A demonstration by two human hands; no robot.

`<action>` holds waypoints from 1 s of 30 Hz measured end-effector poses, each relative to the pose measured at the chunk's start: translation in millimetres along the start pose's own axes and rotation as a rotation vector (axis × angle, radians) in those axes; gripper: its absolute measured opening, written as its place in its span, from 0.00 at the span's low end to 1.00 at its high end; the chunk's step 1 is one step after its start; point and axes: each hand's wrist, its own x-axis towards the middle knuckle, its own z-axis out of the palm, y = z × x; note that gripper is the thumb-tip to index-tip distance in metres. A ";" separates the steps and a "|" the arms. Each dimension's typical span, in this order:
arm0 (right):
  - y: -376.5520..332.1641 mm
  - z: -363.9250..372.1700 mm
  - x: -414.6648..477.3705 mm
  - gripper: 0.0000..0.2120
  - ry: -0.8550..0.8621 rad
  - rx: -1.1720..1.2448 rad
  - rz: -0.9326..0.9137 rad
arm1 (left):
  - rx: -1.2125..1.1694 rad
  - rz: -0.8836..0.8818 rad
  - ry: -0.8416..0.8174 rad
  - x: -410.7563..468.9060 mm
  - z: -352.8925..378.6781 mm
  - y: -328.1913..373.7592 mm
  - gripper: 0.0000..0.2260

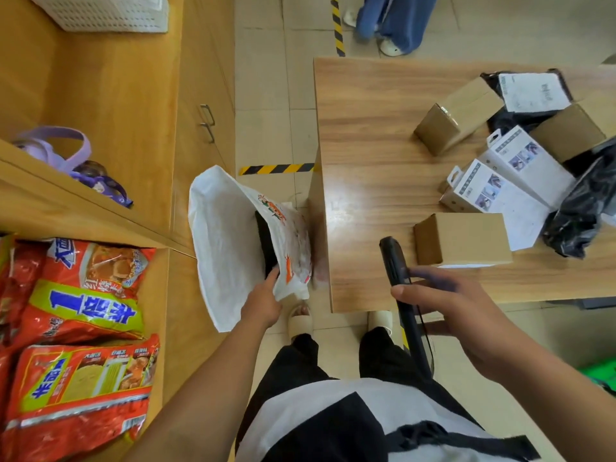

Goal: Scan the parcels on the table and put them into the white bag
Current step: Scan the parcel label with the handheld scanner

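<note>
The white bag (226, 241) stands open on the floor left of the wooden table (370, 155), with a dark parcel (266, 241) inside it. My left hand (263, 301) is at the bag's mouth, fingers on the dark parcel's lower end and the bag's front edge. My right hand (456, 311) grips a black handheld scanner (396, 265) over the table's near edge. Close to it lies a brown cardboard box (463, 238). Farther right lie two white retail boxes (500, 188), more brown boxes (456, 115) and black plastic mailers (586, 208).
A wooden counter (126, 105) with a cupboard runs along the left, holding red noodle packs (76, 328), a purple bag (70, 155) and a white basket (110, 11). Yellow-black tape (276, 169) marks the tiled floor. Another person's legs (393, 21) stand beyond the table.
</note>
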 end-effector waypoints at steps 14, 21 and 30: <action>-1.2 -18.6 19.1 0.27 0.105 0.081 0.030 | 0.326 0.008 0.208 54.7 -125.7 64.6 0.39; -0.2 -25.0 17.0 0.23 0.108 0.142 0.025 | 0.356 0.029 0.241 50.0 -146.0 89.6 0.41; 4.9 -35.0 13.8 0.31 0.139 0.133 0.029 | 0.430 0.052 0.361 42.6 -166.0 118.8 0.40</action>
